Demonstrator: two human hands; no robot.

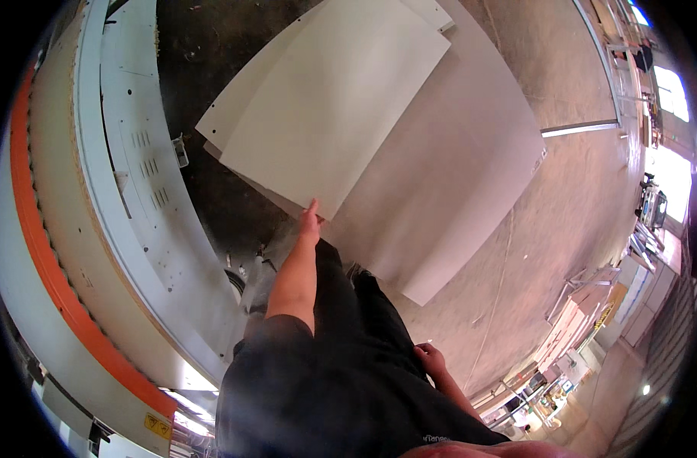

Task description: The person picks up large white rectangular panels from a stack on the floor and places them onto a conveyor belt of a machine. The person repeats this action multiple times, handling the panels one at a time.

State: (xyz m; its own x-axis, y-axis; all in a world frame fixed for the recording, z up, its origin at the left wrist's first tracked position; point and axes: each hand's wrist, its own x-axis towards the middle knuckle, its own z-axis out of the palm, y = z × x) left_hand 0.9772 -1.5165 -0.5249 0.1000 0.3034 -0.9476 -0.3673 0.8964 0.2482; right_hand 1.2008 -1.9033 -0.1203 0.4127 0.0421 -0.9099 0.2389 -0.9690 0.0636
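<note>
Left hand [310, 221] grips the near corner of the top white panel [333, 107]; long axis runs away from the person. Right hand [431, 359] hangs released, fingers unclear.

A small yellow warning label [157, 424] is showing at the lower left, stuck on the pale grey side of the long machine, just below its orange stripe. It is roughly rectangular, sitting tilted in the view, with a dark marking on it that is too small to make out. A short line of pale lettering is showing on the dark garment near the bottom edge, too blurred to make out. No packages, wall signs or screens are showing clearly; the clutter at the far lower right is lying too small and blurred to tell apart.
</note>
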